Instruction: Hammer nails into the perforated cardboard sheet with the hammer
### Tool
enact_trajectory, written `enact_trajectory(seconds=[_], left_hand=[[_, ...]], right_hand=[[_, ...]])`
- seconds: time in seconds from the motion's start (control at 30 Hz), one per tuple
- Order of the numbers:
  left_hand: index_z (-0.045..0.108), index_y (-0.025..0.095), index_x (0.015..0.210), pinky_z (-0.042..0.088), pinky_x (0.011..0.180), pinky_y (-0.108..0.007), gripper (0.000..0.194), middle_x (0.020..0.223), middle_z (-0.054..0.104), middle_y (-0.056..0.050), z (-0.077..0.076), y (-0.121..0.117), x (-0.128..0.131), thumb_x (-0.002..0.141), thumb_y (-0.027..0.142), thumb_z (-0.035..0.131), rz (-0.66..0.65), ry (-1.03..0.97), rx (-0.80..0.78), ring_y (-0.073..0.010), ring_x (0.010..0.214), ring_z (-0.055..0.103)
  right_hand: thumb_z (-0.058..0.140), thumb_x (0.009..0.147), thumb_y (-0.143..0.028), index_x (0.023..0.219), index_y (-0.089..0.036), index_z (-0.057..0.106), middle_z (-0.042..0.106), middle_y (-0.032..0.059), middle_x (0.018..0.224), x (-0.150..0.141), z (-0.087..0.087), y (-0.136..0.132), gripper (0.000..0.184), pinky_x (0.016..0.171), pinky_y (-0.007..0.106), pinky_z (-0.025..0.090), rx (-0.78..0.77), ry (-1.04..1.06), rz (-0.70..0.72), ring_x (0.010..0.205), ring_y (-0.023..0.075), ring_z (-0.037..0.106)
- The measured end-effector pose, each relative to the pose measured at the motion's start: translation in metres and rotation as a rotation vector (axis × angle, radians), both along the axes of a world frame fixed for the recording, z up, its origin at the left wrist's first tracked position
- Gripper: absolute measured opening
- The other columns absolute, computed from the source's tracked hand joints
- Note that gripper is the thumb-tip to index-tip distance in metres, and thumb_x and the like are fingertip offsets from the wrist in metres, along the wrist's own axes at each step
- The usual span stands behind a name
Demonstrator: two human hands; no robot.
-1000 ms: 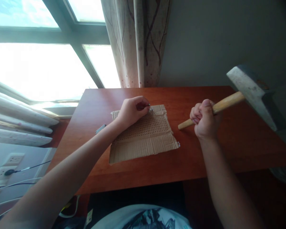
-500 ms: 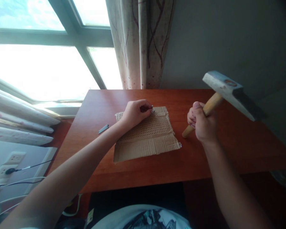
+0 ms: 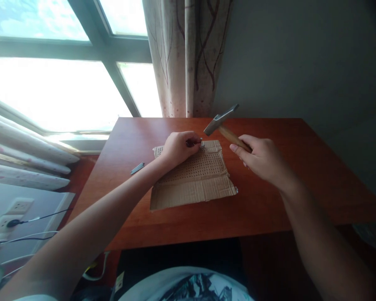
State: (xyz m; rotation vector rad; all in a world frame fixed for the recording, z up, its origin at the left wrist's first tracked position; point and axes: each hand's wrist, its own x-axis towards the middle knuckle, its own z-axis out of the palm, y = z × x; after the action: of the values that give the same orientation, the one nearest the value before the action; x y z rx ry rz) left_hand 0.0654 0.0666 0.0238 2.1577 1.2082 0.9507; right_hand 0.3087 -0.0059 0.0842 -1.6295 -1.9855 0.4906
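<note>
Hammer (image 3: pixel 231 136) held above the far end of perforated cardboard (image 3: pixel 194 192); both hands occupied.
Right hand (image 3: pixel 258 156) is closed around the wooden handle, leaving the head free near the left hand (image 3: pixel 182 146). The latter, over the cardboard on the table (image 3: pixel 269 209), pinches what appears to be a small nail (image 3: pixel 201 140), presumably to steady it; thin metal rods (image 3: pixel 137 168) lie left of the cardboard, apparently kept clear of the work.
</note>
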Motion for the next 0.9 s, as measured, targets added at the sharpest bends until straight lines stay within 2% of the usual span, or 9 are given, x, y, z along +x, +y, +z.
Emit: enact_trajectory(seconds=[0.17, 0.33, 0.5, 0.73, 0.9], left_hand=[[0.076, 0.019, 0.084, 0.051, 0.065, -0.024, 0.011, 0.079, 0.075, -0.002, -0.001, 0.001, 0.000, 0.080, 0.023, 0.067, 0.005, -0.009, -0.008, -0.0128, 0.068, 0.065], [0.076, 0.019, 0.085, 0.051, 0.065, -0.024, 0.012, 0.080, 0.076, -0.002, 0.001, 0.001, 0.001, 0.079, 0.024, 0.068, 0.011, -0.008, -0.008, -0.0133, 0.068, 0.066], [0.076, 0.019, 0.082, 0.052, 0.064, -0.025, 0.011, 0.079, 0.076, -0.002, 0.002, 0.000, 0.000, 0.079, 0.026, 0.068, 0.018, 0.020, -0.004, -0.0147, 0.068, 0.067], [0.076, 0.019, 0.086, 0.053, 0.068, -0.026, 0.012, 0.084, 0.077, -0.002, 0.001, 0.000, 0.000, 0.079, 0.025, 0.068, 0.004, -0.007, 0.000, -0.0145, 0.071, 0.068], [0.076, 0.019, 0.084, 0.051, 0.064, -0.025, 0.011, 0.080, 0.076, -0.002, 0.003, -0.001, 0.000, 0.080, 0.025, 0.068, 0.008, 0.036, 0.000, -0.0144, 0.068, 0.067]], right_hand=[[0.056, 0.094, -0.037, 0.066, -0.022, 0.039, 0.045, -0.0033, 0.056, -0.007, 0.016, 0.002, 0.036, 0.055, 0.031, 0.023, 0.041, -0.099, 0.039, 0.052, 0.0122, 0.038], [0.054, 0.094, -0.036, 0.066, -0.023, 0.037, 0.045, -0.0027, 0.056, -0.014, 0.031, 0.003, 0.036, 0.055, 0.031, 0.023, 0.044, -0.168, 0.026, 0.051, 0.0123, 0.036], [0.053, 0.094, -0.035, 0.068, -0.022, 0.041, 0.046, -0.0019, 0.058, -0.019, 0.027, 0.007, 0.032, 0.055, 0.031, 0.024, -0.030, -0.239, 0.051, 0.052, 0.0127, 0.038], [0.053, 0.094, -0.035, 0.067, -0.023, 0.037, 0.044, -0.0019, 0.058, -0.021, 0.032, 0.004, 0.034, 0.056, 0.031, 0.023, 0.025, -0.217, 0.023, 0.053, 0.0129, 0.036], [0.052, 0.095, -0.035, 0.068, -0.023, 0.038, 0.042, -0.0022, 0.057, -0.022, 0.030, 0.002, 0.032, 0.055, 0.032, 0.022, -0.023, -0.245, 0.037, 0.052, 0.0131, 0.036]])
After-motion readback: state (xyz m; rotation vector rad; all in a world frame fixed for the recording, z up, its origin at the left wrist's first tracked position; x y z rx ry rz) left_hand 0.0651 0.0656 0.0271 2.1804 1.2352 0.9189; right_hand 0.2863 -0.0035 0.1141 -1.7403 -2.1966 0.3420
